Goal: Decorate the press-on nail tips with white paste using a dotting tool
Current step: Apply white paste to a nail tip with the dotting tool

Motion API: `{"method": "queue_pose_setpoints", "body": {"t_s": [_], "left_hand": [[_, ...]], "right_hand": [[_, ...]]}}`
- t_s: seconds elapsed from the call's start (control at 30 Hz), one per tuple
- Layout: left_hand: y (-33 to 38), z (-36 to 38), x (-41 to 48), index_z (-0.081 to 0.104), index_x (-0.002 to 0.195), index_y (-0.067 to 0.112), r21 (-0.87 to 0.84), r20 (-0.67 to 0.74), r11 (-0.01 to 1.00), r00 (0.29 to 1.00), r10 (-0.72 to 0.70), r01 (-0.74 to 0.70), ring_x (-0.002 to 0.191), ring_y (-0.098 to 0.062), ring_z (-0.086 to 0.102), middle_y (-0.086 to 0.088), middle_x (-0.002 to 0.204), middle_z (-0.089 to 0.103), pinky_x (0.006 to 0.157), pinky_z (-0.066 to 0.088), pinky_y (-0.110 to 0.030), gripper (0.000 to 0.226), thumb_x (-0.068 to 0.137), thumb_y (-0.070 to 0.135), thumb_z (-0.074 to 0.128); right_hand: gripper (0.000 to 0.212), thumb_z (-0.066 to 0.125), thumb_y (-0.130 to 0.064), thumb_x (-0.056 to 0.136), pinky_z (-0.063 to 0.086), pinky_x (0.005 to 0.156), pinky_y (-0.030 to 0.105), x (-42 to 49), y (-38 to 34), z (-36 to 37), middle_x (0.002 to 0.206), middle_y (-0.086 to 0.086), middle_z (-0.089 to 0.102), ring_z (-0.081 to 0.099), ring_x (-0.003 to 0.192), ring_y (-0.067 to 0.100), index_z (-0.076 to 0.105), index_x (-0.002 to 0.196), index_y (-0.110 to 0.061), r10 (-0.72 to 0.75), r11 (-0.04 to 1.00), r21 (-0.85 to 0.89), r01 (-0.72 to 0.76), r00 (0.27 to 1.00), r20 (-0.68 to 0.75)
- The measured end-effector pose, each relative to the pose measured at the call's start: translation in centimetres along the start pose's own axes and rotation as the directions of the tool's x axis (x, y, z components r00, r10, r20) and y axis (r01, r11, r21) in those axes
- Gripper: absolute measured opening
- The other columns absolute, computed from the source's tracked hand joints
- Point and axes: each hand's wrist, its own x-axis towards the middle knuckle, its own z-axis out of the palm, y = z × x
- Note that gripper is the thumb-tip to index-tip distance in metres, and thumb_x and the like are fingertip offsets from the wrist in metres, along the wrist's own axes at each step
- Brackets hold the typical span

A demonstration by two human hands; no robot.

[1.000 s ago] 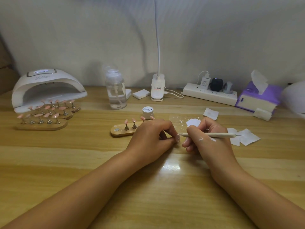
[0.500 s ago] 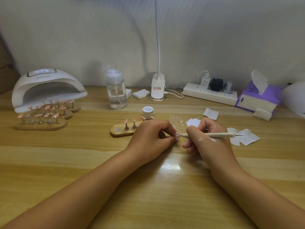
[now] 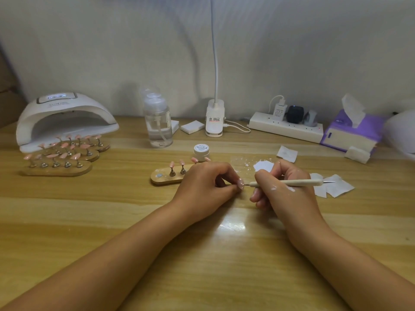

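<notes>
**Q:** Where is the piece in work?
**A:** The nail tip (image 3: 240,184) is off its mount, just right of the wooden stand (image 3: 161,178). The left hand (image 3: 202,187) pinches it between thumb and forefinger, with the other fingers curled under. Whether the hold is on the edge or on a base piece, I cannot tell.

**Q:** And the tool?
**A:** The right hand (image 3: 285,191), further right of the stand, grips the dotting tool (image 3: 292,182) like a pen, near its front end. The metal point is at the nail tip, either touching it or just short of it. White smears sit on the back of that hand. Both hands appear to rest on the table (image 3: 134,221).

**Q:** How will it handle?
**A:** Judgement only. The nail tip looks like thin, glossy plastic, very light and curved, so it is likely to slip or twist under sideways pressure. It is best held by the edges or underside, never by the face being decorated. The tool looks light and stiff, and a grip close to the point gives the steadiest dot. Fresh paste will probably smudge at a touch.

**Q:** Supply?
**A:** The paste jar (image 3: 201,149) stands just behind the right end of the stand, with its lid apparently on. A clear sheet (image 3: 243,163) carrying white dabs lies behind and to the right of the stand. Two spare tips (image 3: 171,164) stand upright on the stand.
</notes>
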Motion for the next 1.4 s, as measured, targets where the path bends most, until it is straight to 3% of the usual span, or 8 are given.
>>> {"method": "queue_pose_setpoints", "body": {"t_s": [0.6,0.8,1.13,1.4], "left_hand": [[-0.1,0.1,0.0,0.062,0.070,0.044,0.000,0.002,1.000,1.000,-0.023,0.023,0.060,0.008,0.058,0.036,0.065,0.062,0.060,0.035,-0.009,0.031,0.083,0.021,0.077],[-0.2,0.3,0.0,0.064,0.073,0.044,-0.010,-0.014,1.000,1.000,-0.024,0.024,0.064,0.005,0.061,0.028,0.076,0.069,0.067,0.043,-0.014,0.026,0.082,0.023,0.077],[0.0,0.3,-0.5,0.067,0.078,0.040,0.025,-0.100,0.999,0.994,0.037,-0.035,0.074,0.001,0.066,0.025,0.086,0.070,0.079,0.037,-0.004,0.023,0.083,0.019,0.073],[1.1,-0.2,-1.0,0.068,0.082,0.035,-0.016,-0.242,0.994,0.965,0.101,-0.108,0.069,-0.005,0.064,0.021,0.087,0.070,0.059,0.043,-0.014,0.016,0.084,0.021,0.075]], "right_hand": [[0.021,0.061,-0.004,0.080,0.042,0.043,0.017,0.1,0.2,0.1,0.054,0.014,0.067,0.056,0.042,0.011,0.045,0.068,-0.008,-0.012,1.000,-0.022,0.012,1.000,0.024],[0.023,0.060,-0.007,0.084,0.042,0.040,0.017,-0.1,-0.2,-0.1,0.050,0.010,0.064,0.052,0.039,0.010,0.046,0.066,-0.011,-0.005,0.990,0.143,0.014,0.998,-0.060],[0.023,0.056,-0.004,0.090,0.042,0.040,0.017,-0.2,-0.5,-0.4,0.047,0.003,0.060,0.049,0.040,0.007,0.047,0.070,-0.010,-0.040,0.973,0.219,0.078,0.984,-0.173],[0.021,0.057,-0.006,0.090,0.041,0.041,0.014,-0.1,-0.4,-0.7,0.048,0.001,0.060,0.048,0.040,0.004,0.048,0.072,-0.011,-0.042,0.976,0.201,0.086,0.976,-0.213]]}}
